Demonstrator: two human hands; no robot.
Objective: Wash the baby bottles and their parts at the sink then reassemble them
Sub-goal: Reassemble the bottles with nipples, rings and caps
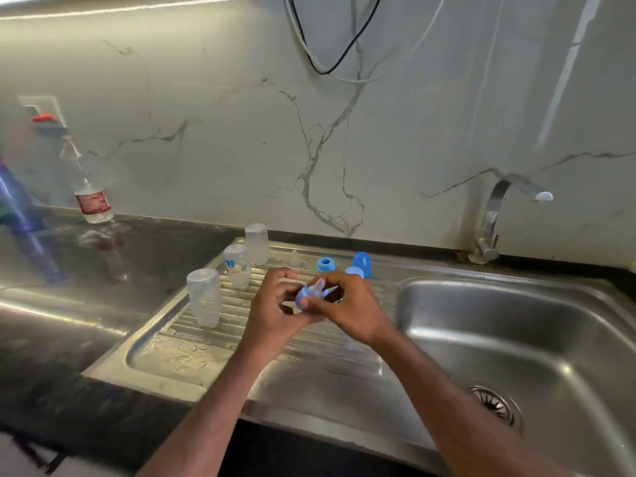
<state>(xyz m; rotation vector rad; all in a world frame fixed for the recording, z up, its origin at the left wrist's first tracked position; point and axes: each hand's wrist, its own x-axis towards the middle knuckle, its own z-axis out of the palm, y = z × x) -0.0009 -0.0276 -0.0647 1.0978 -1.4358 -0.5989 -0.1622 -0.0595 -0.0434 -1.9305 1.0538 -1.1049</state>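
Over the ribbed steel drainboard (213, 342) my left hand (275, 308) and my right hand (347, 304) together hold a blue collar ring with a clear teat (311, 293) poking out of it. Fingers of both hands curl round this piece. Three clear baby bottles stand upside down on the drainboard: one at the front left (204, 297), one with a printed label (237, 266), one at the back (257, 243). A loose clear teat (295, 259), a blue ring (325, 265) and a blue cap (361, 264) lie behind my hands.
The steel sink basin (516, 339) with its drain (495, 404) lies to the right, under a shut-off tap (495, 218). A plastic water bottle (90, 187) stands on the dark counter at the left. Cables hang on the marble wall.
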